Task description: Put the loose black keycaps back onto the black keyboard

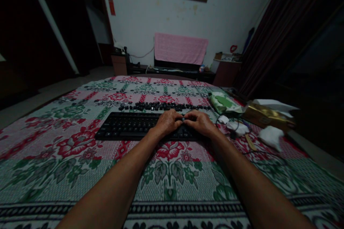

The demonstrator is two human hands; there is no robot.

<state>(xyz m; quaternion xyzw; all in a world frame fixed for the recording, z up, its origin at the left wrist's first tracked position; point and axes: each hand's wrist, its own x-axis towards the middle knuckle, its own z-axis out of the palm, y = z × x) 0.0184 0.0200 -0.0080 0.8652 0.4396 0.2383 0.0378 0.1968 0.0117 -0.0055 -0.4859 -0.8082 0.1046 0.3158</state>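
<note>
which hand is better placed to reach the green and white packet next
The right hand, probably: the green and white packet lies ahead on its side, while the left hand would have to reach past the right. Both hands meet at a small object over the keyboard.

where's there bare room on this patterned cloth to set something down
Free: the patterned cloth left of the black keyboard, and the patch between the forearms, on its near side. Crowded: beyond the keyboard, small black pieces; right of the right hand, white wads, a green packet, a gold box.
</note>
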